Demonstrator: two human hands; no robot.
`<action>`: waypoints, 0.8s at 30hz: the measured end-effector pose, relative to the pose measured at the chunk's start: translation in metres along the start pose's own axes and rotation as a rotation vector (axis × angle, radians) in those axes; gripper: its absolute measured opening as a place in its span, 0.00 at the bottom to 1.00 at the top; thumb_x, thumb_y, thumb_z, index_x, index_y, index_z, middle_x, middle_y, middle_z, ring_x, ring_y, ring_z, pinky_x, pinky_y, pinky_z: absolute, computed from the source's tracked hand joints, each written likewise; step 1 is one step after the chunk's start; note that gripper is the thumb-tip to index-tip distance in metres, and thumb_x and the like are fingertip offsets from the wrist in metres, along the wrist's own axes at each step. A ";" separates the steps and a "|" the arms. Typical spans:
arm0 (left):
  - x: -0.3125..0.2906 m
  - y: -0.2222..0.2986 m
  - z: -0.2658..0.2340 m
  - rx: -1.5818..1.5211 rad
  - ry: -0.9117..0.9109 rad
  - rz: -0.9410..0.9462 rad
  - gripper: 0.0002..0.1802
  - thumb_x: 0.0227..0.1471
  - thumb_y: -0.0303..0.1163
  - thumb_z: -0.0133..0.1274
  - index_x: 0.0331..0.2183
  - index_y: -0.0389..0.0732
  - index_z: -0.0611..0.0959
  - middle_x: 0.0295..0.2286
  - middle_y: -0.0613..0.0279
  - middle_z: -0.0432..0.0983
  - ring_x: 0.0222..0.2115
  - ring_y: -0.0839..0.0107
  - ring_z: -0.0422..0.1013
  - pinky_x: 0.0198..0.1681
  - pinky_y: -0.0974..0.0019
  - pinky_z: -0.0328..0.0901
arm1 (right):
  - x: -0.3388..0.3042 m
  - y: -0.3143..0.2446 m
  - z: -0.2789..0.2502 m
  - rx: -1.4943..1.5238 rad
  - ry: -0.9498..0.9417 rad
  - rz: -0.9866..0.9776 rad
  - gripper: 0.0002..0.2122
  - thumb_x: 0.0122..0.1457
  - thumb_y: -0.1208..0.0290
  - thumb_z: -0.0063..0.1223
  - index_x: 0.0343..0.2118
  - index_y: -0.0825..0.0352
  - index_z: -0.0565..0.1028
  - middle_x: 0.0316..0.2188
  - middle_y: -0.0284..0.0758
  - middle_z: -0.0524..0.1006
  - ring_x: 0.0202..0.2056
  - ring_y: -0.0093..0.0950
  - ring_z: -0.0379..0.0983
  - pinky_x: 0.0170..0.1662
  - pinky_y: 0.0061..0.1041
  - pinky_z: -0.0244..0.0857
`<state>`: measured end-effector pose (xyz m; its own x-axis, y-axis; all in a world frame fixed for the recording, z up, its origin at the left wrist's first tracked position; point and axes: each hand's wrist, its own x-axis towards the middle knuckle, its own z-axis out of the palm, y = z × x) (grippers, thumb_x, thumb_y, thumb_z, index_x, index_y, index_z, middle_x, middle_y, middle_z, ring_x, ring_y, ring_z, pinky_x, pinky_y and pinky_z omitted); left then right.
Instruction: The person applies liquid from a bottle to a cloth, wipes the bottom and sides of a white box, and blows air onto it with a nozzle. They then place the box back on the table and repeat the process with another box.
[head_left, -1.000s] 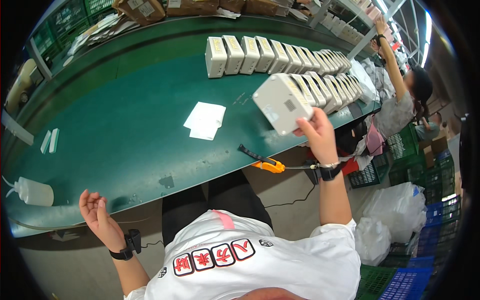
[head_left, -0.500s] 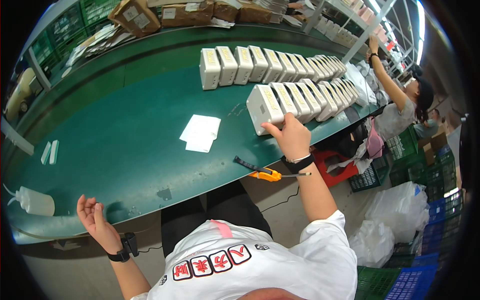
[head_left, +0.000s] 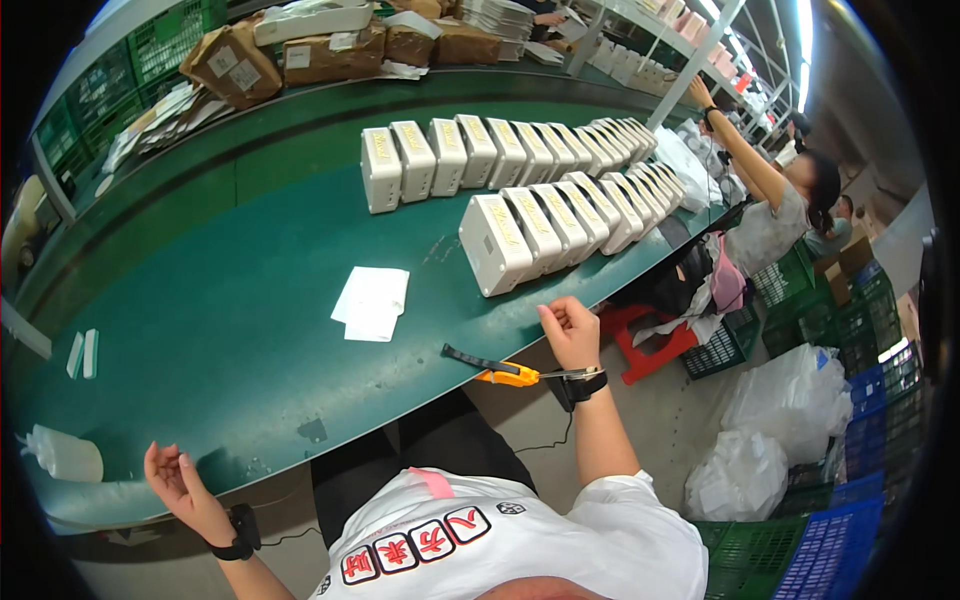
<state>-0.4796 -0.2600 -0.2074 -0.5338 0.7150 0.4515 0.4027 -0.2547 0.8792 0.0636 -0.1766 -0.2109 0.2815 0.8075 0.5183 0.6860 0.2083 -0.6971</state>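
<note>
My right hand (head_left: 572, 332) hovers by the table's front edge, fingers curled in, with nothing visible in them. Just beyond it stands the nearest of several off-white plastic housings (head_left: 491, 245), lined up in a front row with gold lettering on their narrow faces. Behind runs a second row of similar housings (head_left: 382, 170). An orange screwdriver-like tool (head_left: 510, 375) with a black part lies over the front edge, its metal shaft reaching toward my right wrist. My left hand (head_left: 180, 485) is held at the front left edge, empty, its fingers loosely bent and apart.
White paper sheets (head_left: 372, 303) lie mid-table. A white squeeze bottle (head_left: 66, 453) and two small pale strips (head_left: 84, 354) are at the left. Brown cartons (head_left: 330, 55) line the back. A person (head_left: 775, 205) reaches up at the right, near a red stool (head_left: 650, 345).
My right hand has let go of the nearest housing and drawn back toward me, its fingers curling in. The left hand stays by the edge. The whole view has shifted slightly.
</note>
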 end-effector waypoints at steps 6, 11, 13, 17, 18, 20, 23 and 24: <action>-0.002 -0.005 0.003 0.214 -0.031 0.140 0.20 0.60 0.23 0.47 0.54 0.35 0.68 0.43 0.58 0.69 0.44 0.69 0.65 0.51 0.67 0.60 | 0.008 0.002 0.009 0.056 0.144 -0.037 0.08 0.58 0.74 0.57 0.24 0.70 0.73 0.16 0.26 0.70 0.19 0.14 0.64 0.23 0.15 0.58; -0.005 0.003 0.015 0.272 0.012 0.173 0.20 0.60 0.23 0.46 0.54 0.34 0.68 0.43 0.56 0.70 0.44 0.67 0.65 0.53 0.65 0.59 | 0.014 0.014 0.025 0.102 0.199 0.010 0.09 0.59 0.74 0.54 0.23 0.70 0.72 0.15 0.30 0.69 0.18 0.19 0.63 0.24 0.20 0.59; -0.001 0.004 0.016 0.293 0.029 0.187 0.20 0.60 0.24 0.47 0.54 0.34 0.68 0.43 0.56 0.70 0.45 0.67 0.66 0.53 0.65 0.59 | 0.013 0.010 0.032 -0.046 0.282 -0.055 0.09 0.59 0.74 0.55 0.23 0.71 0.73 0.15 0.34 0.70 0.17 0.24 0.65 0.23 0.24 0.59; 0.007 0.005 0.013 0.294 0.106 0.178 0.21 0.58 0.23 0.47 0.53 0.33 0.68 0.43 0.54 0.70 0.45 0.65 0.66 0.54 0.62 0.58 | 0.010 0.009 0.038 -0.064 0.335 -0.049 0.08 0.58 0.75 0.55 0.23 0.71 0.73 0.16 0.36 0.69 0.17 0.27 0.65 0.23 0.24 0.60; 0.009 0.005 0.016 0.309 0.076 0.135 0.21 0.58 0.24 0.47 0.53 0.33 0.69 0.44 0.54 0.70 0.45 0.64 0.66 0.54 0.62 0.58 | 0.010 0.009 0.038 -0.059 0.333 -0.046 0.08 0.58 0.75 0.55 0.23 0.71 0.73 0.16 0.36 0.69 0.17 0.27 0.65 0.23 0.24 0.60; 0.014 0.004 0.021 0.335 0.017 0.054 0.21 0.58 0.24 0.47 0.53 0.32 0.69 0.44 0.53 0.70 0.46 0.63 0.66 0.54 0.62 0.58 | 0.011 0.008 0.040 -0.049 0.359 -0.067 0.09 0.59 0.75 0.53 0.24 0.70 0.72 0.16 0.33 0.68 0.18 0.22 0.62 0.24 0.22 0.58; 0.015 0.011 0.031 0.481 -0.070 0.084 0.21 0.58 0.25 0.48 0.52 0.31 0.69 0.44 0.51 0.70 0.46 0.60 0.66 0.54 0.61 0.58 | 0.011 0.009 0.041 -0.040 0.384 -0.073 0.09 0.60 0.75 0.52 0.24 0.70 0.71 0.16 0.31 0.67 0.19 0.20 0.60 0.24 0.22 0.56; 0.015 0.014 0.033 0.552 -0.113 0.096 0.21 0.57 0.26 0.49 0.52 0.31 0.69 0.45 0.50 0.70 0.46 0.59 0.66 0.54 0.61 0.58 | 0.009 0.010 0.040 -0.043 0.392 -0.072 0.09 0.60 0.76 0.52 0.24 0.70 0.71 0.16 0.31 0.66 0.19 0.20 0.60 0.24 0.21 0.56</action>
<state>-0.4573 -0.2310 -0.1929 -0.4054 0.7783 0.4795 0.7902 0.0345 0.6119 0.0459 -0.1454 -0.2326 0.4607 0.5185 0.7204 0.7383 0.2267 -0.6353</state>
